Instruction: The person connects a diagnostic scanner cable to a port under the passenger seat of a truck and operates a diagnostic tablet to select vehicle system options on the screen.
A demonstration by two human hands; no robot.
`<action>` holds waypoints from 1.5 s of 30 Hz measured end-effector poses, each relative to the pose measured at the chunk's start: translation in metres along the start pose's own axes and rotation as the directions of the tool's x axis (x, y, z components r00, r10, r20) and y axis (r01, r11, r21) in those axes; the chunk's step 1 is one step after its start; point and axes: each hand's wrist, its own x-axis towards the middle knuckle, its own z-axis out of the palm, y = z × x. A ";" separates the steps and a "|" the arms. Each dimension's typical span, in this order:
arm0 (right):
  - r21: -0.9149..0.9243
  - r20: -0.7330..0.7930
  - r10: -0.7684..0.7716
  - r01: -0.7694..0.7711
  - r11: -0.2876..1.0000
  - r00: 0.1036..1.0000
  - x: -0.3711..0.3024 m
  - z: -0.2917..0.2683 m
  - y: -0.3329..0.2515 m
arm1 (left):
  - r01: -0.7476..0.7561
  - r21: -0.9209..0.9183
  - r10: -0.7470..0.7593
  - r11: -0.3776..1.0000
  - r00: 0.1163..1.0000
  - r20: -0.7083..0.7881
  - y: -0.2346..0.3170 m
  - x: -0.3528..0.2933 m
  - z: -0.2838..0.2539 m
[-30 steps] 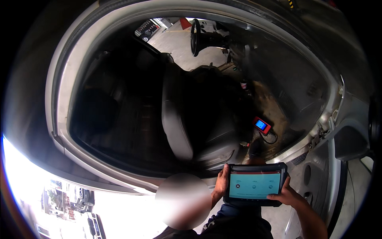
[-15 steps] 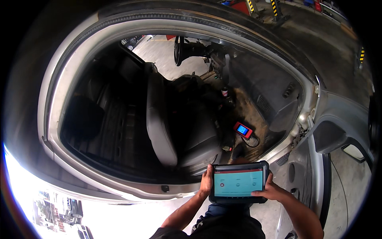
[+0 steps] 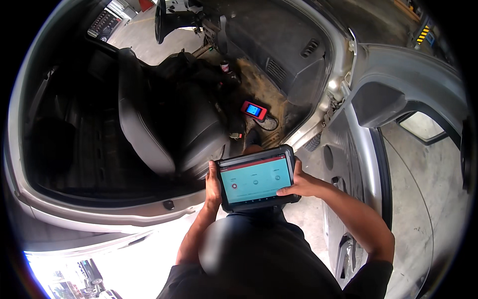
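Note:
A black rugged tablet (image 3: 256,177) with a lit, pale blue screen and a red top bar is held in front of my body. My left hand (image 3: 213,187) grips its left edge, thumb along the frame. On the opposite edge, my right hand (image 3: 301,183) is closed round the side, its thumb lying over the lower right corner of the screen. Beyond the tablet, a red handheld device (image 3: 254,110) with a small lit blue screen rests on the worn vehicle floor, a dark cable (image 3: 271,124) curving beside it.
A grey seat (image 3: 144,124) stands inside the vehicle, to the left. The open door (image 3: 338,164) with its side mirror (image 3: 423,125) is at my right. The dashboard (image 3: 294,55) and a steering wheel (image 3: 159,22) lie farther off. A small bottle (image 3: 225,67) is on the cabin floor.
My view has swung, so the cabin sits farther left and higher. The tablet appears farther left and higher, tilted with its right side up. Both hands keep their hold.

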 end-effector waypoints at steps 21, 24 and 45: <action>0.035 0.014 0.020 -0.020 0.999 1.000 0.006 0.004 0.010 | 0.061 0.106 -0.064 0.992 0.997 0.030 -0.011 0.009 -0.018; 0.088 -0.009 0.004 -0.003 0.996 1.000 0.005 0.006 0.011 | 0.060 0.080 -0.056 0.995 0.997 -0.049 -0.024 0.018 -0.022; 0.008 -0.004 -0.034 0.034 0.999 0.999 0.006 0.005 0.006 | 0.038 0.108 -0.038 0.993 0.999 -0.002 -0.007 0.008 -0.015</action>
